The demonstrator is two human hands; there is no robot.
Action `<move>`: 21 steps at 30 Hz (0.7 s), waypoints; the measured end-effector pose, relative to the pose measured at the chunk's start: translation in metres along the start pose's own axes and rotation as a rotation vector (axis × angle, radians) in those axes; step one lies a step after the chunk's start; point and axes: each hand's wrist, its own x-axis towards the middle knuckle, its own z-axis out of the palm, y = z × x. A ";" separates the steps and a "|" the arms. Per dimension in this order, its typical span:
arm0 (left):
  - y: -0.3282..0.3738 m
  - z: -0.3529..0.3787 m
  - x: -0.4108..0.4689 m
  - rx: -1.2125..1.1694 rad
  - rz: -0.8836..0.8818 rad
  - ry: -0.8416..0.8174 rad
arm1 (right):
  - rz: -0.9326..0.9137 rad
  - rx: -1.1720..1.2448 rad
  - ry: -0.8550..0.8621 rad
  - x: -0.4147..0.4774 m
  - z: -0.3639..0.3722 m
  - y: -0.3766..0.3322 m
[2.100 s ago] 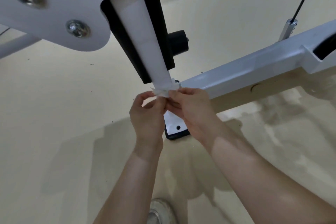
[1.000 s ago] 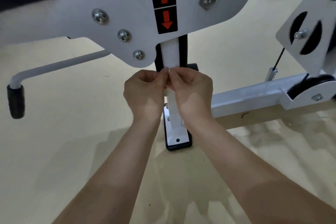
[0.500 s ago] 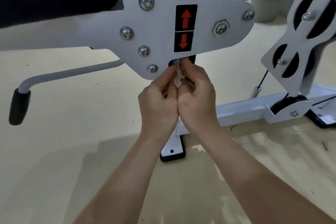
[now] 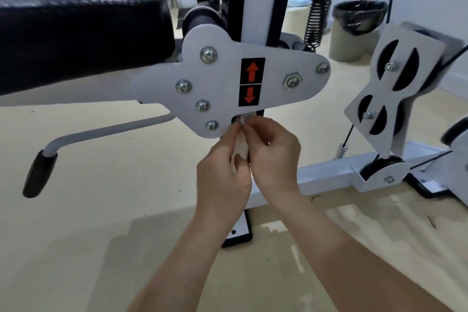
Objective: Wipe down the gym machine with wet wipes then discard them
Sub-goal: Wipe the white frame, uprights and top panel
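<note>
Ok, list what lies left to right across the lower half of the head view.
Black handle grip → left hand → right hand, both pinching the wipe → pulley bracket.

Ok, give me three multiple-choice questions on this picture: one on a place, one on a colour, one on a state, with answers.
1. Where do the left hand and right hand work? A just under the plate; B above the plate; C left of the plate.
2. The plate's arrows are: A green; B red; C blue.
3. The wipe is: A pinched by both hands; B held by the left hand only; C touched by neither hand.
Answers: 1 A, they meet at the plate's lower edge. 2 B, both arrows show red on black. 3 A, each hand pinches it.
</note>
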 end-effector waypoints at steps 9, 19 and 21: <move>0.036 -0.017 0.019 -0.010 0.378 0.106 | -0.575 -0.235 0.202 0.034 -0.011 -0.037; 0.029 -0.097 0.072 1.119 0.961 0.064 | -0.841 -0.592 0.173 0.043 -0.023 -0.038; 0.034 -0.115 0.080 1.078 0.980 0.090 | -0.922 -0.597 0.003 0.031 0.012 -0.044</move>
